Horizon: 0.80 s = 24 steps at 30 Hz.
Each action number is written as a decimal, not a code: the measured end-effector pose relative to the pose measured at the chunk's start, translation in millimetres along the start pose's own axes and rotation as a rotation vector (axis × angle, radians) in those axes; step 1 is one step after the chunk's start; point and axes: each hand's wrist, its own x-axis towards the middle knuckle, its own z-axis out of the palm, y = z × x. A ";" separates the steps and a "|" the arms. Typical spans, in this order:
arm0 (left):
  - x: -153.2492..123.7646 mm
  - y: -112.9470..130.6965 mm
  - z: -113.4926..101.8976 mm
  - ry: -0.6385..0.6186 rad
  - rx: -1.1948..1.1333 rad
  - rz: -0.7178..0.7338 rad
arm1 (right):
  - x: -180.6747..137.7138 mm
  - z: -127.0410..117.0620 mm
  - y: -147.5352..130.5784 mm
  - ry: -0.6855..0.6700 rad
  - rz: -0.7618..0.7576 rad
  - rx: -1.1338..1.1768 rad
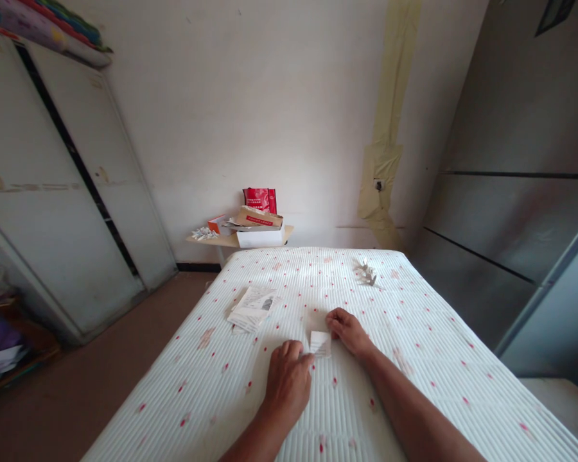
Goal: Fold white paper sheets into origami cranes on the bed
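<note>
Though the folded paper (320, 343) is printed, its words blur.

- Right grip (349, 330): curled fingertips partly hidden; whether they touch the small paper square (320, 341) cannot be told.
- Print on that square and the paper stack (252, 308): too small to read.
- Pale pieces (365, 273) far along the bed (221, 398): form unclear.
- Both forearms (409, 404): cut by the bottom edge.
- Rolled mats (52, 32): cut by the top edge.
</note>
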 end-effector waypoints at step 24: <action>0.2 -5.2 9.0 -0.043 0.017 0.120 | 4.9 -15.1 8.3 0.074 -0.014 -0.239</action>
